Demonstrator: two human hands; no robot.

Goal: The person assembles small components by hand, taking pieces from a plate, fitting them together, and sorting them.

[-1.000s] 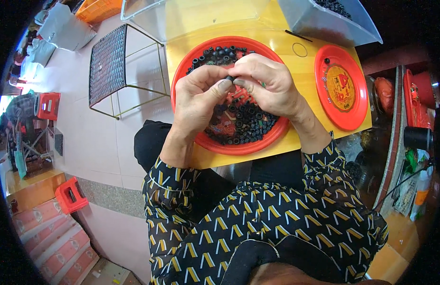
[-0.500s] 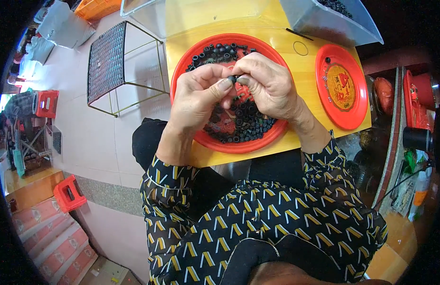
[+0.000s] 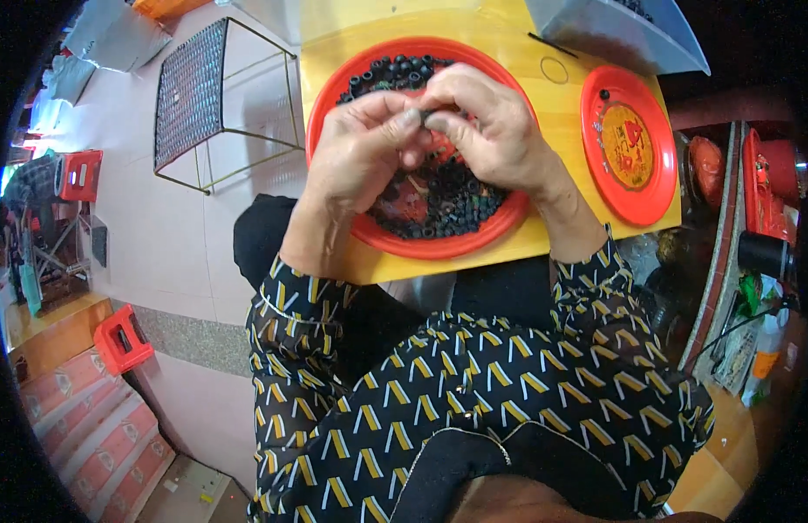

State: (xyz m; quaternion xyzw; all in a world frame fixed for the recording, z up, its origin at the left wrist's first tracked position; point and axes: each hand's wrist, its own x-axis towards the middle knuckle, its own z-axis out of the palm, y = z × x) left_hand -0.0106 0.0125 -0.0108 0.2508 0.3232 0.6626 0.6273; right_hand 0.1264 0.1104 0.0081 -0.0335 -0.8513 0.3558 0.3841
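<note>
Over a round red tray point(image 3: 430, 247), my left hand point(image 3: 356, 157) and my right hand point(image 3: 500, 135) meet at the fingertips. Between them is a small dark part point(image 3: 427, 117), pinched from both sides and mostly covered by thumbs and fingers. Black ring-like and cap-like pieces point(image 3: 460, 200) lie heaped in the near part of the tray. More round black pieces point(image 3: 404, 68) sit along its far side. To the right, a red plate point(image 3: 657, 205) with a yellow printed centre holds one small black piece point(image 3: 604, 93) near its rim.
The tray and plate stand on a yellow table point(image 3: 382, 268). A clear bin point(image 3: 613, 39) with dark pieces is at the far right, near a thin black stick point(image 3: 552, 45) and a rubber band point(image 3: 555, 71). A woven-top stool point(image 3: 190, 91) stands left.
The whole scene has shifted slightly upward in the picture. My fingers have turned closer around the small black part, so less of it shows now.
</note>
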